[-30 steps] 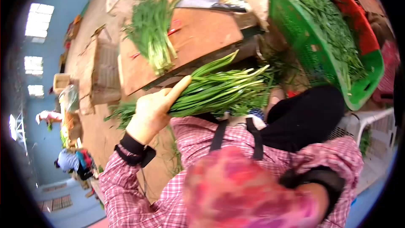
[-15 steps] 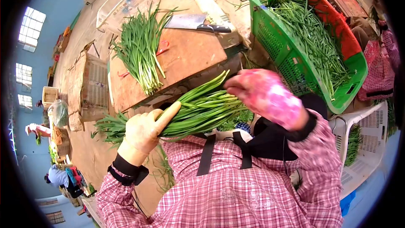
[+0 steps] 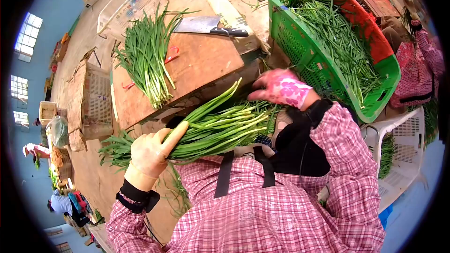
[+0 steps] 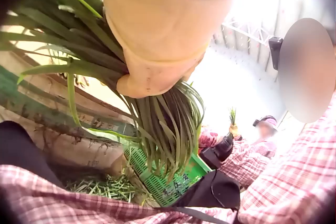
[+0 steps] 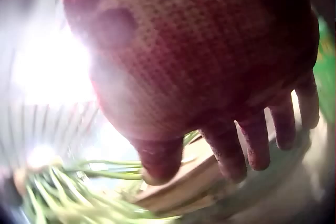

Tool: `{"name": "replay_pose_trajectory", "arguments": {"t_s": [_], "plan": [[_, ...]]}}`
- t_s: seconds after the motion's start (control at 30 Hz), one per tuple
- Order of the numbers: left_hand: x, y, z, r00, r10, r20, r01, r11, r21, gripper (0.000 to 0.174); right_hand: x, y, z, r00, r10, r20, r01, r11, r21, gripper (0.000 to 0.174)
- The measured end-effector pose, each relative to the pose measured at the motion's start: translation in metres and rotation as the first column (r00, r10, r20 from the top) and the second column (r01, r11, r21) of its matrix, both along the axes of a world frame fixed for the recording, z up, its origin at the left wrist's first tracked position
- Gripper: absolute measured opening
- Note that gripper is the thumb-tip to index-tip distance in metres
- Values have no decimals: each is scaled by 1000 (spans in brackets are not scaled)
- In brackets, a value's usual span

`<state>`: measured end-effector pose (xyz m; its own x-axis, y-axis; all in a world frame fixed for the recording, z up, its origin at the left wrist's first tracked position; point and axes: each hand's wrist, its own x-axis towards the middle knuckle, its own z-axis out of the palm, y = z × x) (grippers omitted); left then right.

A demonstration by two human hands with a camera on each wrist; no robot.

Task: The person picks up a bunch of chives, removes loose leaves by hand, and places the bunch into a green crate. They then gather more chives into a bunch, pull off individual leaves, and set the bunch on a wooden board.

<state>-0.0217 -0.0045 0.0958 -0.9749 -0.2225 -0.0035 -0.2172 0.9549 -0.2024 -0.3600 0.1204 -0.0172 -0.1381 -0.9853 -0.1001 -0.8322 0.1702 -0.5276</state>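
Note:
My left hand [image 3: 150, 152], in a pale glove, grips a bundle of garlic chives [image 3: 225, 129] across my lap. The pale stem ends point right, and the leaf ends [image 4: 173, 129] hang beyond the fist in the left wrist view. Just past the stem ends is my right hand [image 3: 280, 86], in a pink flowered glove. Its fingers [image 5: 226, 155] are extended and hold nothing in the right wrist view, with chive stems [image 5: 63, 192] off to the side. Another pile of chives [image 3: 147, 56] lies on the wooden board [image 3: 201, 65] in front of me.
A cleaver [image 3: 201, 26] lies at the board's far edge, beside red ties [image 3: 172, 52]. To the right stands a green crate [image 3: 300, 42] of loose leaves, with a white crate [image 3: 403, 150] nearer me. Another person [image 3: 419, 65] sits beyond them.
My right hand came up from beside my body to the stem ends, then drew slightly away from them. The left hand keeps its grip on the bundle throughout.

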Motion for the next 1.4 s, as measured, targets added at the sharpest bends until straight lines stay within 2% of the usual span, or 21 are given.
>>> {"name": "replay_pose_trajectory", "arguments": {"t_s": [0.03, 0.1, 0.23, 0.27, 0.37, 0.43, 0.47, 0.57, 0.6, 0.7, 0.77, 0.8, 0.9, 1.03, 1.07, 1.17, 1.2, 1.23, 1.3, 1.33, 1.4], "plan": [[-3, 0, 1, 1000, -12, -11, 12, 1000, 14, 71, 2, 0, 1, 829, 8, 559, -81, 991, 107, 49], [-8, 1, 2, 999, -30, -32, 31, 999, 38, 70, 10, -3, 1, 667, 162, 727, -209, 978, -26, 48], [-5, 0, -1, 999, -28, -41, 30, 998, 50, 67, -8, 7, 1, 852, 79, 517, -135, 988, 71, 31], [-1, -3, -2, 998, -25, -50, 28, 998, 50, 67, -26, 12, -18, 954, 81, 287, -92, 996, 22, 24], [4, -8, -9, 997, -13, -70, 16, 999, 41, 66, -62, 21, -59, 977, -211, -9, 207, 946, 250, 21], [0, -10, -9, 998, -10, -56, 12, 999, 31, 65, -48, 23, -60, 941, -174, 289, 109, 967, 229, 32], [-4, -10, -8, 998, -26, -61, 29, 999, 37, 65, -30, 24, -47, 826, -89, 556, 47, 995, 89, 35], [-17, -10, -9, 997, -32, -72, 40, 993, 115, 66, -6, 14, -16, 580, 147, 802, -266, 964, 16, 39], [-16, -11, -10, 997, 2, -73, 11, 984, 179, 67, -11, 15, -24, 572, 254, 780, -307, 948, -84, 35], [-9, -16, -12, 979, 199, 41, -197, 876, 440, 76, -43, 28, -23, 765, -134, 630, -30, 970, 243, 27], [-8, -18, -9, 949, 309, 58, -269, 703, 658, 77, -64, 30, -51, 899, -322, 296, 260, 938, 231, 23], [-7, -22, -11, 925, 358, 128, -333, 602, 725, 78, -65, 33, -56, 865, -365, 346, 333, 931, 149, 23], [-12, -25, -17, 888, 414, 201, -419, 549, 723, 82, -35, 36, -35, 797, -301, 523, 402, 911, -88, 25], [-15, -28, -29, 923, 359, 139, -333, 565, 755, 82, 1, 30, -32, 508, -195, 839, 321, 947, 26, 25], [-20, -25, -29, 927, 349, 139, -327, 567, 756, 81, -2, 27, -58, 487, 58, 872, 136, 981, -141, 24], [-28, -21, -30, 934, 323, 154, -321, 565, 760, 80, 13, 29, -52, 373, -91, 923, 173, 984, 27, 31], [-29, -21, -30, 931, 323, 171, -332, 550, 767, 79, 12, 27, -52, 485, -51, 873, 268, 959, -93, 23], [-28, -20, -30, 926, 325, 191, -345, 532, 773, 78, 9, 27, -50, 519, -373, 770, 463, 879, 114, 16], [-18, -26, -39, 921, 344, 182, -345, 505, 791, 77, -10, 34, -59, 475, -529, 703, 752, 659, -11, 15], [-19, -25, -39, 910, 368, 191, -360, 472, 805, 77, -20, 38, -56, 614, -586, 529, 723, 686, -80, 18], [-20, -21, -45, 898, 397, 190, -373, 456, 808, 77, 3, 30, -32, 746, -424, 514, 614, 738, -282, 20]]}}
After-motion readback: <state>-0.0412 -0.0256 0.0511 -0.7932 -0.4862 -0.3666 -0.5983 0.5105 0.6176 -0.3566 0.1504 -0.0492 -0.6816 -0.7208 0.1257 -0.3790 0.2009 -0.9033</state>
